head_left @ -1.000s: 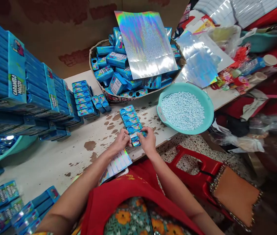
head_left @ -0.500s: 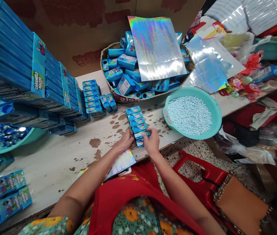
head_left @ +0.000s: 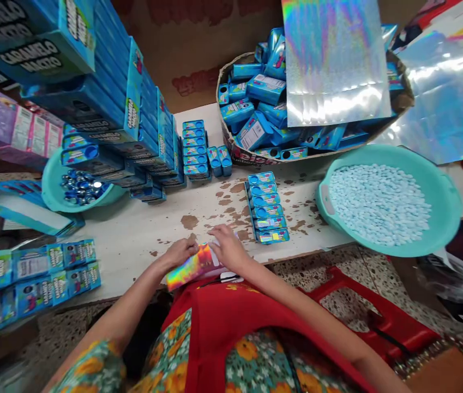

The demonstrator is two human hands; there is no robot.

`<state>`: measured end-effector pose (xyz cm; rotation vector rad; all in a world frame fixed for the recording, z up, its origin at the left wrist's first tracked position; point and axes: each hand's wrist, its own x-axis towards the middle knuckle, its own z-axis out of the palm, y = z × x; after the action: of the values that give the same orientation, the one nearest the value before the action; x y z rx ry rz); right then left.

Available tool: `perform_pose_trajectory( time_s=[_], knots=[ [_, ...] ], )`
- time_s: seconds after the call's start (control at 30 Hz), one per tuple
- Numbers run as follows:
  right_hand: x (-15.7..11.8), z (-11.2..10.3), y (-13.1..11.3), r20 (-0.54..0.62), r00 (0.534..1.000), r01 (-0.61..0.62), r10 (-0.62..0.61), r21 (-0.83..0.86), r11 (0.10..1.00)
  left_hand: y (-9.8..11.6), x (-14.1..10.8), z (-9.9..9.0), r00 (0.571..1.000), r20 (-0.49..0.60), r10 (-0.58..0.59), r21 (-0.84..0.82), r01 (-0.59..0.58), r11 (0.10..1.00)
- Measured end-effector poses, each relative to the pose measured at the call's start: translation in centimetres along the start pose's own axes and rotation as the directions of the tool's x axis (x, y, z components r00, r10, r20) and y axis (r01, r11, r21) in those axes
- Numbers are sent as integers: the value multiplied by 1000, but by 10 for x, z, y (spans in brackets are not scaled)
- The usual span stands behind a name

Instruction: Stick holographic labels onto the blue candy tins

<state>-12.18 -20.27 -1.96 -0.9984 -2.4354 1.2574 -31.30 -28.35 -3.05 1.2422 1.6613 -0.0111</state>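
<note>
A shiny rainbow sticker sheet [head_left: 192, 267] lies at the table's front edge, against the red apron. My left hand [head_left: 180, 253] is closed, its fingers pinching the sheet's upper left edge. Over the sheet's right part bends my right hand [head_left: 228, 249], its fingertips closed at the sheet; whether a single sticker is between them is hidden. To the right of my hands, a row of small blue candy boxes [head_left: 266, 200] stands on the table, untouched. Round recesses show on the farther boxes, and the nearer ones carry shiny patches on top.
A turquoise basin [head_left: 446, 218] of pale blue candies stands right. Behind is a carton [head_left: 225, 117] of blue boxes, with a silvery sheet [head_left: 337, 65] on top. Stacked blue boxes [head_left: 133, 114] rise left, near a bowl [head_left: 53, 191] of wrapped candies. A red stool [head_left: 395, 322] stands below.
Both hands have left the row of boxes and moved left and down onto the sticker sheet. The row stays standing on the table. The camera view has shifted left.
</note>
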Motion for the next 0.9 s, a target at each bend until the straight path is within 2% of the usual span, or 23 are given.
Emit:
perform_pose_trajectory(
  time_s=[0.07, 0.13, 0.23, 0.33, 0.47, 0.53, 0.6, 0.63, 0.7, 0.77, 0.8, 0.9],
  knots=[
    [9, 23, 4, 151, 989, 28, -12, -103, 994, 0, 8, 4, 996, -91, -3, 29, 5, 1000],
    [11, 34, 10, 259, 964, 98, -50, -174, 980, 2, 13, 3, 994, -106, 4, 22, -2, 1000],
    [6, 35, 17, 338, 932, 214, -128, -231, 949, 4, 14, -3, 996, -84, 5, -35, -8, 999],
    [-1, 31, 20, 358, 919, 268, -164, -262, 927, 2, 16, -6, 998, -68, 12, -73, -17, 997],
    [0, 26, 17, 289, 946, 220, -149, -234, 947, -3, 22, -5, 999, -35, 16, -46, -17, 999],
    [3, 19, 13, 245, 965, 146, -99, -183, 972, -3, 24, -4, 999, -40, -4, -3, 4, 1000],
    [4, 6, 9, 178, 984, 43, -25, -99, 994, 4, 22, -5, 995, -102, -7, 21, 9, 1000],
    [5, -3, 6, 133, 991, -7, 13, -50, 999, 10, 20, -6, 989, -146, 21, -4, -22, 1000],
    [3, -23, 3, 50, 996, -80, 78, 39, 996, 28, 16, -9, 970, -200, 139, -145, -170, 975],
    [-2, -42, 2, -15, 993, -115, 117, 105, 988, 50, 12, -10, 944, -156, 292, -307, -327, 894],
    [-6, -50, 2, -46, 989, -130, 137, 130, 983, 61, 12, -10, 932, -100, 347, -352, -360, 864],
    [-17, -67, 6, -154, 961, -198, 229, 195, 961, 91, 18, -10, 914, 44, 402, -352, -363, 863]
  ],
)
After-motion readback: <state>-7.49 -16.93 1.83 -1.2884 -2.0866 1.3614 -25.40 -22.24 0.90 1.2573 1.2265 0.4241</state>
